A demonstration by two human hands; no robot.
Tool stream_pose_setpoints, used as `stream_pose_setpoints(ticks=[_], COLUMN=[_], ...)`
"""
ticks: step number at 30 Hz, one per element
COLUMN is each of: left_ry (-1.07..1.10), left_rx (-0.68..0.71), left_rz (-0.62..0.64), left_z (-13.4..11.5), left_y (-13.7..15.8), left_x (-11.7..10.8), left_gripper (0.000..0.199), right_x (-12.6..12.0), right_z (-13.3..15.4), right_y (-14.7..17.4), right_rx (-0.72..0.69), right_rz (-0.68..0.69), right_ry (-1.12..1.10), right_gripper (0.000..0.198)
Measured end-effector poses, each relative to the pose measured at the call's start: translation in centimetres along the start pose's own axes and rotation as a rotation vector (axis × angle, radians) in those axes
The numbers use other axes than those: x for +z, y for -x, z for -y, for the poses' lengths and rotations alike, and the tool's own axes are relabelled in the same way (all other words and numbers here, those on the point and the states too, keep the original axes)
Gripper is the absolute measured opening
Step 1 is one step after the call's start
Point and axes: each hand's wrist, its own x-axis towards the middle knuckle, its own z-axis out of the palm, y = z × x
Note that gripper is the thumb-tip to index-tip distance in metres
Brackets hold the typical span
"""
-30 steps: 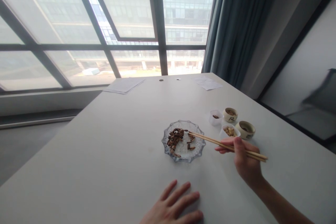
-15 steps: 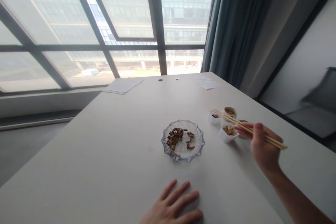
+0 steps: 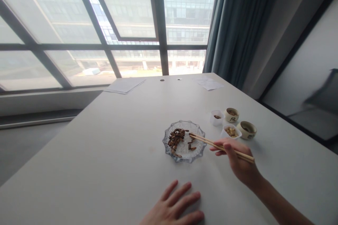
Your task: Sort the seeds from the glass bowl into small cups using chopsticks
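Observation:
A pair of wooden chopsticks (image 3: pixel 219 145) is in my right hand (image 3: pixel 241 161), its fingers closed round them. Their tips reach over the right part of a scalloped glass dish (image 3: pixel 185 156), at the dark seeds there; whether they pinch one I cannot tell. Brown, striped seeds that look like sunflower seeds (image 3: pixel 175 139) lie heaped in the dish's left half, with several more on the right. My left hand (image 3: pixel 174 205) rests flat on the white table (image 3: pixel 118 154), fingers spread, just in front of the dish.
Right of the dish stand a white cup (image 3: pixel 217 121) with a few dark seeds, another white cup (image 3: pixel 231 133) holding pale nuts, and two cream ceramic cups (image 3: pixel 231 115). Papers (image 3: pixel 125 86) lie at the far left, a further sheet (image 3: pixel 210 83) at the far right.
My right hand has moved left with the chopsticks, from above the small cups to the glass dish. The left hand stays where it was.

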Motion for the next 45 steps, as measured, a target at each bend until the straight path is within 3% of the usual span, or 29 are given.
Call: stream_pose_setpoints(ticks=[10, 16, 22, 26, 31, 40, 45], left_ry=[0.013, -0.01, -0.031, -0.021, -0.02, -0.024, -0.024], left_rx=[-0.005, 0.007, 0.012, 0.007, 0.011, 0.016, 0.009], left_rz=[-0.008, 0.036, 0.04, 0.043, 0.029, -0.01, -0.013], left_z=[-0.1, 0.0, 0.0, 0.0, 0.0, 0.0, 0.0], left_y=[0.0, 0.1, 0.1, 0.0, -0.1, -0.1, -0.1], left_x=[0.0, 0.1, 0.0, 0.0, 0.1, -0.1, -0.3], left_gripper=[0.051, 0.054, 0.05, 0.051, 0.049, 0.047, 0.044], right_x=[0.8, 1.1, 0.7, -0.9, -3.5, -3.3, -2.1], right_z=[-0.7, -1.1, -0.4, 0.2, -0.4, -0.6, 0.2], right_y=[0.2, 0.3, 0.1, -0.7, -2.0, -1.7, -0.8], right_rx=[-0.01, -0.006, -0.126, -0.189, -0.172, -0.164, -0.147], right_rz=[0.007, -0.126, -0.215, -0.374, -0.534, -0.484, -0.29], right_ry=[0.02, 0.009, 0.063, 0.135, 0.207, 0.114, 0.09], right_gripper=[0.034, 0.037, 0.036, 0.036, 0.039, 0.035, 0.032])
